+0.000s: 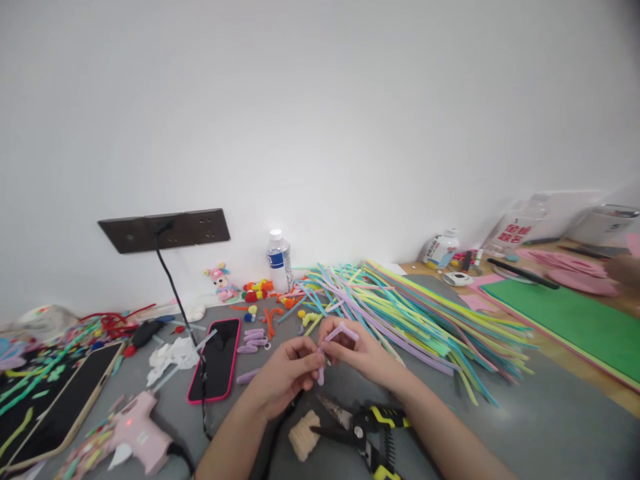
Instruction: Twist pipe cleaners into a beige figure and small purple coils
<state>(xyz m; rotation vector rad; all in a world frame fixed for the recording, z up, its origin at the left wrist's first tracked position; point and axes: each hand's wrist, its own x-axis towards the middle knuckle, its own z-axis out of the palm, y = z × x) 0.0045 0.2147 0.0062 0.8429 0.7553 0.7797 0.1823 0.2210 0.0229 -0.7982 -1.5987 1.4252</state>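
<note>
Between my two hands is a lilac pipe cleaner (342, 329), bent into an angle at the top with a short end hanging below the fingers. My left hand (296, 371) pinches it from the left, thumb against fingertips. From the right, my right hand (353, 348) grips it with closed fingers, touching the left fingertips. Just below lie black and yellow scissors (359, 432), blades parted, one tip against a beige fuzzy bundle (303, 435). Left of my hands rest several short lilac folded pieces (254, 339).
A large heap of coloured pipe cleaners (395, 307) spreads behind my hands. To the left are a pink-cased phone (216, 360), a pink glue gun (141, 432) and a black cable (173, 287). A bottle (280, 261) stands by the wall. Green sheets (590, 327) lie right, near another person's blurred hand (625, 273).
</note>
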